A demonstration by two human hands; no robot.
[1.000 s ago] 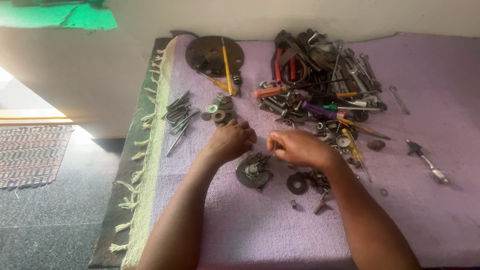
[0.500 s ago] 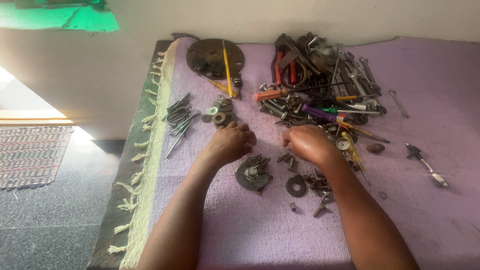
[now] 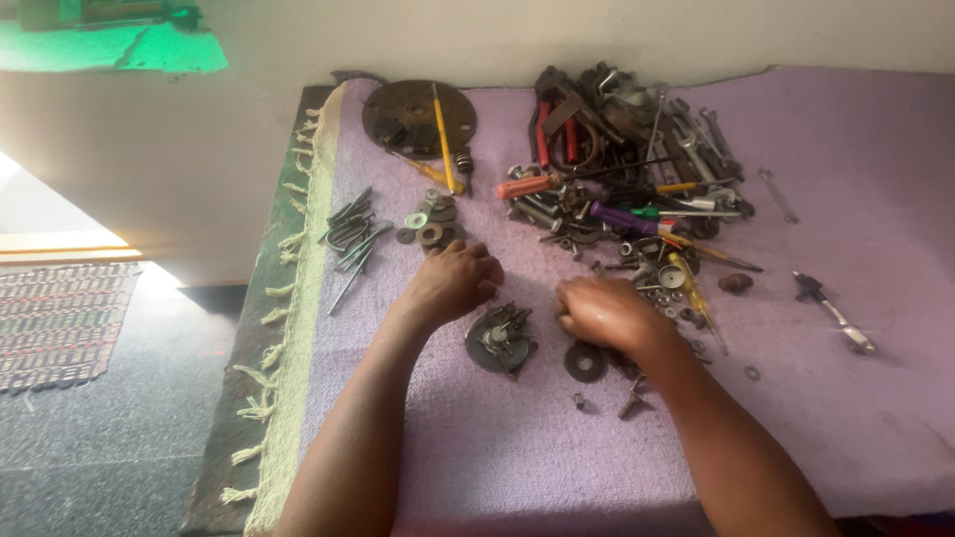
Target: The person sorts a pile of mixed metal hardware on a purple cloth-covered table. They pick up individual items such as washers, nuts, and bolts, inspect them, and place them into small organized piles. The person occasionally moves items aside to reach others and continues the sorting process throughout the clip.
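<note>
Curled hands (image 3: 527, 298), fingertips hidden, contents unclear

On the counter (image 3: 846, 438) before us, a small disc piled with bolts (image 3: 500, 341) lies between our hands, left hand (image 3: 453, 281) and right hand (image 3: 600, 311). A washer (image 3: 585, 362) sits just right of the disc. A tool heap (image 3: 627, 159) lies behind, nails (image 3: 350, 239) far left.

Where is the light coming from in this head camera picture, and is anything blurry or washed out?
Head view: daylight enters low on the left, washing out the floor patch; the right hand shines with a small glare; soft shadows lie under the left hand; the tool pile reads fairly sharp.
</note>
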